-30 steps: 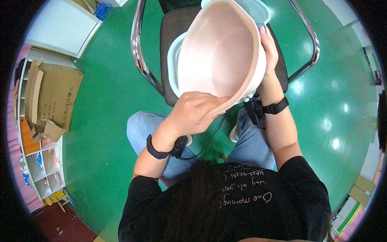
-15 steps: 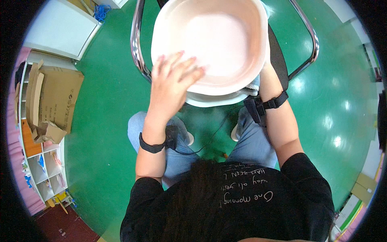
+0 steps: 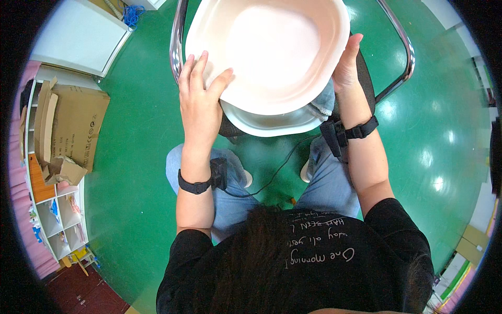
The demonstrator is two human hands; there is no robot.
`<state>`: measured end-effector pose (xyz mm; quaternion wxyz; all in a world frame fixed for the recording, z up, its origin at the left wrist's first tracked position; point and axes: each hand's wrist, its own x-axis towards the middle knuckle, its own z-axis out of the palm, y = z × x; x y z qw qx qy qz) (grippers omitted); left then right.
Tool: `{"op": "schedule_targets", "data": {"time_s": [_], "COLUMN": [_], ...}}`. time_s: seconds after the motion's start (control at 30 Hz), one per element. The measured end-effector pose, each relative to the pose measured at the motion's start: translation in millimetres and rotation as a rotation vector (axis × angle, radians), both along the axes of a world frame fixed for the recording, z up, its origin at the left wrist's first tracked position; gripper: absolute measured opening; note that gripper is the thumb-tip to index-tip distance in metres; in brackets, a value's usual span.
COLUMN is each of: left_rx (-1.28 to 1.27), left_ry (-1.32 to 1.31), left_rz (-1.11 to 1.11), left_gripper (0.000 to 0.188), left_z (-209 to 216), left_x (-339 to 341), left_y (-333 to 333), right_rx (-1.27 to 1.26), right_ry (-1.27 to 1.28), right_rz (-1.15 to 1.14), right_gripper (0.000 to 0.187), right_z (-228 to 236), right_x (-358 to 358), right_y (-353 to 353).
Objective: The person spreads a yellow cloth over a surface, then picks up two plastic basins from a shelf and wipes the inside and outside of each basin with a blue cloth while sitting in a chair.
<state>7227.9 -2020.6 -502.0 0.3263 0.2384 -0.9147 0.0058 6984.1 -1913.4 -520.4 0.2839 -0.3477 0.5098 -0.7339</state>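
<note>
A pale pink, rounded basin (image 3: 274,47) is between my hands in front of me, its inside showing no contents. My left hand (image 3: 201,97) grips its near left rim, with fingers spread over the edge. At the right wall, my right hand (image 3: 346,68) holds the basin with the thumb up along the outside; its other fingers are hidden. Beneath sits a pale bluish-white basin (image 3: 272,127), mostly covered by the pink one. A blue-grey cloth (image 3: 323,103) shows at its right edge, close to my right wrist.
Under the basins stands a black chair (image 3: 364,83) with chrome armrests (image 3: 402,68) on both sides. A cardboard box (image 3: 78,125) rests by a white shelf (image 3: 60,222) at the left. Straps with black devices circle both wrists, and a cable (image 3: 277,172) hangs between them over green floor.
My left hand has moved from the basin's inside out to its left rim. The pink basin has shifted up and left, and my right thumb now shows beside it.
</note>
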Motion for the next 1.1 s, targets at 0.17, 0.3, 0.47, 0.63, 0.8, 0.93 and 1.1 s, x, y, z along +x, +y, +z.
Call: {"op": "schedule_targets", "data": {"time_s": [0.17, 0.3, 0.47, 0.63, 0.8, 0.93, 1.1], "left_rx": [0.022, 0.023, -0.006, 0.002, 0.039, 0.164, 0.871], "left_ry": [0.052, 0.075, 0.084, 0.097, 0.112, 0.356, 0.736], "left_rz": [0.034, 0.047, 0.067, 0.056, 0.005, -0.048, -0.425], "left_gripper": [0.052, 0.052, 0.051, 0.05, 0.047, 0.044, 0.055], "left_z": [-1.5, -0.1, 1.1, -3.2, -3.9, -9.7, -14.2], "left_x": [2.0, 0.1, 0.5, 4.7, 5.8, 6.0, 8.1], "left_y": [-0.7, 1.5, 3.0, 2.5, 1.3, 0.3, 4.7], "right_rx": [0.012, 0.048, 0.07, 0.164, 0.182, 0.044, -0.125], "right_ry": [-0.075, -0.064, -0.024, -0.025, -0.045, -0.182, -0.267], "right_rz": [0.108, 0.079, -0.005, -0.033, -0.025, -0.041, -0.113], "right_gripper": [0.12, 0.124, 0.11, 0.088, 0.078, 0.072, 0.067], "right_z": [-3.8, -10.6, 4.5, 22.6, 27.2, 28.0, 26.6], "right_x": [-0.5, -5.6, 6.1, 11.4, 12.4, 4.4, 4.3], "right_y": [4.1, 5.2, 8.3, 17.6, 24.8, 23.2, 25.3]}}
